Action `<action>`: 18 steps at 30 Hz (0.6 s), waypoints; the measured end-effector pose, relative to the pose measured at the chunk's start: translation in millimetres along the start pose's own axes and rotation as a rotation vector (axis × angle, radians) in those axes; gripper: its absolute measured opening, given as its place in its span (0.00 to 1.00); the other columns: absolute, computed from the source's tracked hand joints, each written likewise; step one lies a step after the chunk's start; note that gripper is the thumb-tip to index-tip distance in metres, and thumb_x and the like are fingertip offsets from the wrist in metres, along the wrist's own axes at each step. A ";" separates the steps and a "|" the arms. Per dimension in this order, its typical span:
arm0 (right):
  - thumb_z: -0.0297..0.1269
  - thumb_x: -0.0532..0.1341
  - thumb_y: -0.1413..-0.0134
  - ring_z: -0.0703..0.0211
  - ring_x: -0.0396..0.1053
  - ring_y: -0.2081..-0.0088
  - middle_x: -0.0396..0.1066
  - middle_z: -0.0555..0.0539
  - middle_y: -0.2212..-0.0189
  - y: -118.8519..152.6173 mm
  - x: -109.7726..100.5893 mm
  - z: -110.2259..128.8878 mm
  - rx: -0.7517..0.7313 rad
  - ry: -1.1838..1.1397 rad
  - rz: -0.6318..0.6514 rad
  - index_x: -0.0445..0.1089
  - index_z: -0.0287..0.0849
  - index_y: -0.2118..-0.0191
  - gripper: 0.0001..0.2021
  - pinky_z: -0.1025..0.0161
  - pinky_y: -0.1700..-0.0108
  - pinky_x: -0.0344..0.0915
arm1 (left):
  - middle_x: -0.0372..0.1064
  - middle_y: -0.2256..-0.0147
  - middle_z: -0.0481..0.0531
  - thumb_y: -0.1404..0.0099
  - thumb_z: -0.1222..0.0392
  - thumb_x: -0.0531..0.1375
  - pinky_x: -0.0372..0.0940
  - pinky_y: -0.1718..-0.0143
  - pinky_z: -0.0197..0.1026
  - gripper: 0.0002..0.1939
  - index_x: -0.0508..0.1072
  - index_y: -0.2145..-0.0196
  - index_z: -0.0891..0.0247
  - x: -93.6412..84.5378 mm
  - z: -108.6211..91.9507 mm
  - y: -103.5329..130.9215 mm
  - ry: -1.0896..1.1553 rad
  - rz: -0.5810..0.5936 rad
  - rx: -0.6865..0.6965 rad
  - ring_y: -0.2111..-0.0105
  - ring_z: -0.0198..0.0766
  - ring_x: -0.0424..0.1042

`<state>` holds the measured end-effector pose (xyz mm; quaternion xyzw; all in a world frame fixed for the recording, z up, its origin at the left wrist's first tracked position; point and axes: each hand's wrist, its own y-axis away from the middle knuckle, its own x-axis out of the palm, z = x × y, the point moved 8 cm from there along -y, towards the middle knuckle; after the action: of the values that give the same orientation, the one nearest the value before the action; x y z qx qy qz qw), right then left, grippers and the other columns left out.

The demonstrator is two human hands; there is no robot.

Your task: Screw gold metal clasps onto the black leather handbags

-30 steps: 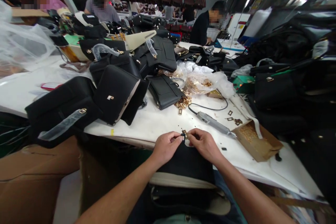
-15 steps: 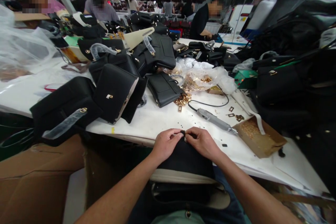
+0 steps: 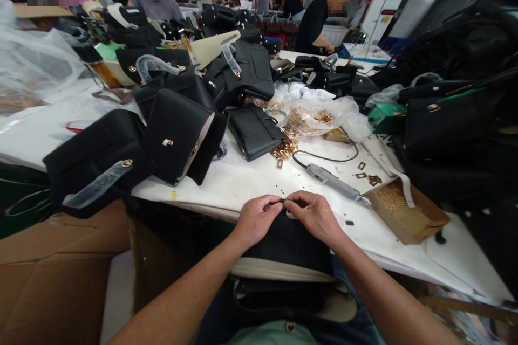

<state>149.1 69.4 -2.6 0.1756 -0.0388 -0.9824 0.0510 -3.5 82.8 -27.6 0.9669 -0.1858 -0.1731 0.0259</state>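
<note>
A black handbag [image 3: 285, 245] rests on my lap against the white table's front edge [image 3: 226, 210]. My left hand [image 3: 254, 220] and my right hand [image 3: 313, 215] both pinch the bag's top edge, fingertips meeting over a small dark part that I cannot make out. An electric screwdriver [image 3: 334, 183] with a black cord lies on the table just beyond my right hand. A cardboard tray of small gold parts [image 3: 407, 210] sits to its right.
Several black handbags [image 3: 178, 129] are piled at the table's left and middle. Clear bags of gold hardware [image 3: 311, 118] lie behind the screwdriver. More dark bags [image 3: 445, 124] stack up on the right. A brown carton [image 3: 56, 269] stands at lower left. Other people work at the far tables.
My fingertips have closed together over the small gold piece seen earlier, which is now hidden. The view has tilted slightly; the hands stay at the bag's top edge.
</note>
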 end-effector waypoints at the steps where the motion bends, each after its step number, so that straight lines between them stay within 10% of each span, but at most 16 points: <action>1: 0.44 0.62 0.42 0.60 0.68 0.71 0.74 0.49 0.74 0.2 -0.2 2.6 -0.010 0.012 0.003 0.78 0.41 0.67 0.13 0.65 0.68 0.63 | 0.79 0.63 0.50 0.33 0.51 0.58 0.68 0.60 0.37 0.15 0.79 0.57 0.61 0.1 -0.6 0.1 0.014 -0.001 0.001 0.63 0.40 0.75; 12: 0.38 0.61 0.45 0.62 0.68 0.73 0.73 0.51 0.77 -3.6 0.6 2.1 -0.049 0.149 -0.076 0.76 0.41 0.71 0.09 0.67 0.70 0.62 | 0.78 0.67 0.49 0.35 0.53 0.58 0.67 0.63 0.37 0.12 0.79 0.62 0.61 1.6 2.9 -4.5 0.002 -0.069 -0.057 0.66 0.39 0.76; 18: 0.41 0.61 0.45 0.63 0.69 0.77 0.74 0.50 0.79 -10.1 4.6 -20.0 0.179 -0.058 0.051 0.74 0.40 0.70 0.10 0.68 0.73 0.62 | 0.78 0.65 0.48 0.35 0.53 0.59 0.63 0.65 0.37 0.11 0.79 0.63 0.59 0.1 -1.5 -12.6 -0.073 0.007 -0.089 0.65 0.39 0.74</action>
<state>150.9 77.7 -23.8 0.1500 -0.1325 -0.9780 0.0589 1.5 94.5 -27.6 0.9572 -0.1819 -0.2164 0.0625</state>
